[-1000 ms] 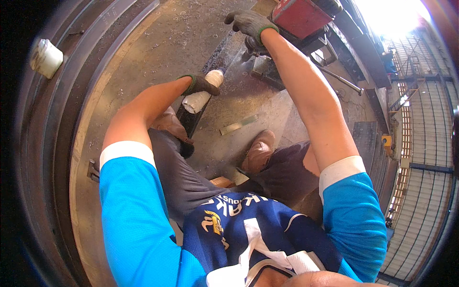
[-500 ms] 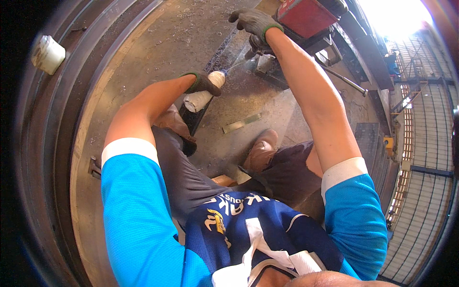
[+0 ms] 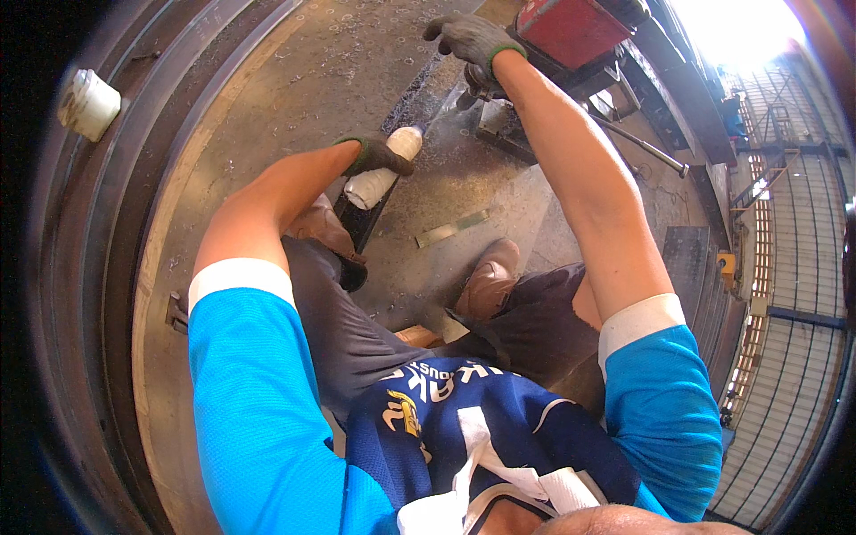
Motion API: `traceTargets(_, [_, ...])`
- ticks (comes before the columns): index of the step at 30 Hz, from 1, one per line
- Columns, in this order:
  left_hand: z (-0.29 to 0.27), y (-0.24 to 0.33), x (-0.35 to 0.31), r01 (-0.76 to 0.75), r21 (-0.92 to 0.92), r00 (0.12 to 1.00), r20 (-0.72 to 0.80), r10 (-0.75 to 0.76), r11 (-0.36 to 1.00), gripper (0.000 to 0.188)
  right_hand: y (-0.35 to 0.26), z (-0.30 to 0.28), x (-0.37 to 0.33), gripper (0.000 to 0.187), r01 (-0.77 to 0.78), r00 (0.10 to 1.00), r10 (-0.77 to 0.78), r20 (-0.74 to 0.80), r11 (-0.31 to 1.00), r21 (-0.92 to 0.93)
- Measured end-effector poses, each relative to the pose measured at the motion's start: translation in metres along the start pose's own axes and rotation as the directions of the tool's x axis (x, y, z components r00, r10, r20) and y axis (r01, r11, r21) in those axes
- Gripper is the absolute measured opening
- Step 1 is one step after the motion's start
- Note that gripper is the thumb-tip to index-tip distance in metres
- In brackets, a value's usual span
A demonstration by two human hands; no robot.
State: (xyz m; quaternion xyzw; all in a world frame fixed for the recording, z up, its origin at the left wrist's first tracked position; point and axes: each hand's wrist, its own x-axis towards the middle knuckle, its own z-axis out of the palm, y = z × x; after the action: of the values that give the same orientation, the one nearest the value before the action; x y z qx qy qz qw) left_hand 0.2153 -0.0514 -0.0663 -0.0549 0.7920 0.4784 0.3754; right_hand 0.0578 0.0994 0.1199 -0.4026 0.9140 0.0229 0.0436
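Observation:
My left hand [image 3: 383, 159], in a dark glove with a green cuff, is wrapped around a white bottle [image 3: 371, 187]. The bottle lies tilted, its narrow end up and to the right above a dark metal bar [image 3: 412, 96] strewn with shavings. On the far side is my right hand [image 3: 477, 43], in a grey glove, beside a red machine [image 3: 575, 34]. Its fingers bend downward and look closed; what they grip is hidden by the hand. Hazy blur lies between the bottle's tip and the right hand.
A metal lever [image 3: 646, 147] sticks out from the machine. A flat metal strip [image 3: 453, 229] lies on the floor between my shoes. Long steel beams [image 3: 116, 205] run along the left, with a whitish container [image 3: 91, 105] on them. Curled shavings litter the floor.
Both hands keep nearly the same places. The bluish tip and thin line ahead of the bottle, clearer before, are now blurred.

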Motion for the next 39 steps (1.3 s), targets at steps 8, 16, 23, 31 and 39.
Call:
traceTargets(8, [0.001, 0.001, 0.001, -0.001, 0.004, 1.0, -0.003, 0.001, 1.0, 0.071, -0.002, 0.002, 0.0, 0.044, 0.008, 1.0, -0.008, 0.007, 0.999, -0.041])
traceTargets(16, [0.0, -0.002, 0.001, 0.006, -0.003, 1.0, -0.001, -0.006, 1.0, 0.074, -0.01, -0.006, -0.008, 0.045, -0.077, 0.996, 0.072, 0.048, 0.992, 0.097])
traceTargets(23, [0.0, -0.002, -0.001, 0.013, -0.003, 1.0, 0.004, -0.013, 1.0, 0.076, 0.001, 0.01, 0.001, 0.043, -0.016, 0.999, 0.02, -0.045, 0.996, 0.092])
traceTargets(31, [0.003, -0.003, 0.0, 0.029, -0.01, 0.999, 0.017, -0.029, 1.0, 0.078, 0.01, 0.024, 0.01, 0.039, 0.036, 0.996, -0.027, -0.082, 0.994, 0.103])
traceTargets(39, [0.007, -0.003, 0.0, 0.031, -0.012, 0.999, 0.035, -0.031, 0.999, 0.081, 0.014, 0.033, 0.014, 0.038, 0.111, 0.985, -0.111, -0.128, 0.994, -0.01])
